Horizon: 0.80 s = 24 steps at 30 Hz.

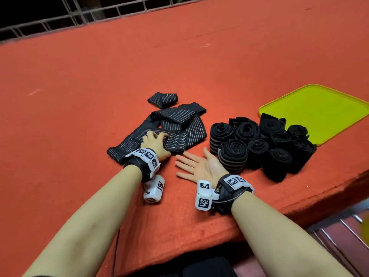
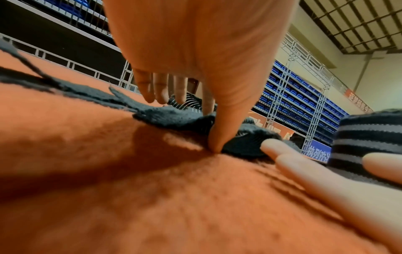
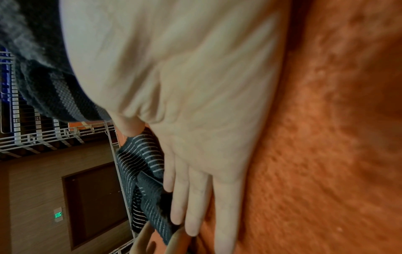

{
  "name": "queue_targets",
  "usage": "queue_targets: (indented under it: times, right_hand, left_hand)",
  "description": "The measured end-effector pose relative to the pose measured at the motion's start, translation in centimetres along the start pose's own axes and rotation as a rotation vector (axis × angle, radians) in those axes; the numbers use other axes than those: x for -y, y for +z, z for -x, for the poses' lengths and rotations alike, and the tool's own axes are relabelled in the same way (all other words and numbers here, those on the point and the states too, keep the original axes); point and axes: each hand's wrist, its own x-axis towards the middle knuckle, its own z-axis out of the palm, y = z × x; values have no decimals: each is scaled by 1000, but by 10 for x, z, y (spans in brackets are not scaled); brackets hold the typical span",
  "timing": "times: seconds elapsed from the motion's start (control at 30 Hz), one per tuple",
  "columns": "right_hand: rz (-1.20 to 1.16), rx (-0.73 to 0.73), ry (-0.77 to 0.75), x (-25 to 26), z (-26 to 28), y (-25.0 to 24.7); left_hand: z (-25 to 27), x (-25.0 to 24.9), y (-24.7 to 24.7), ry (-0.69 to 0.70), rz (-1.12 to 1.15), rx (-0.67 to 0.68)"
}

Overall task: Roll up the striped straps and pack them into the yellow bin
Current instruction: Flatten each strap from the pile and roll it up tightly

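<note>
Straps first: the loose striped straps [image 1: 171, 124] lie in a tangled heap on the red felt table [image 1: 79, 86], and my left hand [image 1: 154, 140] is down on the nearest one, fingers spread over its top and the thumb tucked at its near edge against the felt, as the left wrist view shows. I judge this a light claw hold on that strap, more a pin than a firm grip. My right hand [image 1: 199, 165] lies palm up and flat on the felt just beside it, fingers straight, holding nothing, its thumb side close against the nearest of the rolled straps [image 1: 259, 144]. Those rolls stand on end in a cluster between the heap and the yellow bin [image 1: 319, 112], which looks like a shallow tray; only the farthest rolls overlap its near corner, so packing is hardly begun.

To do this step well, I should draw one strap clear of the heap before rolling, since the folds overlap and a neighbour could drag along. Then lay it out straight on the felt, start a tight turn at one end with both hands, and keep the edges level so the roll stands. The knit looks stretchy, so even tension matters or the roll will spring loose.
</note>
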Motion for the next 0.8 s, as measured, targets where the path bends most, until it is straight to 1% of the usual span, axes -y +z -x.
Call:
queue_targets:
  times: [0.1, 0.17, 0.23, 0.27, 0.33, 0.4, 0.53, 0.57, 0.63, 0.67, 0.73, 0.8]
  right_hand:
    - [14, -4, -3, -1, -1, 0]
    - [22, -4, -7, -2, -2, -1]
    - [5, -4, -1, -1, -1, -1]
    - [-5, -3, 1, -1, -2, -2]
    - [-10, -9, 1, 0, -2, -3]
    - [-7, -5, 4, 0, -4, -4]
    - [46, -15, -28, -1, -5, -4]
    - [80, -26, -46, -2, -5, -3]
    - [153, -14, -92, -6, -1, 2]
    - [193, -9, -116, -8, 0, 5]
    - [294, 21, -154, -15, 5, 14]
    - [504, 47, -181, -23, 8, 28]
  left_hand:
    - [-1, 5, 3, 59, 28, 46]
    - [-4, 6, 2, 101, 130, 78]
    - [-5, 2, -1, 88, 225, 93]
    - [-5, 0, -2, 77, 237, 93]
    - [-3, -5, -3, 97, 179, 74]
    - [2, -6, -4, 165, 102, 35]
    - [25, -6, -7, 350, 118, -84]
    - [33, -4, -7, 404, 115, -94]
    - [48, 1, -4, 484, 120, -71]
    - [56, 3, -3, 484, 128, -42]
    - [69, 8, -3, 424, 135, 17]
    - [78, 10, -7, 376, 149, 43]
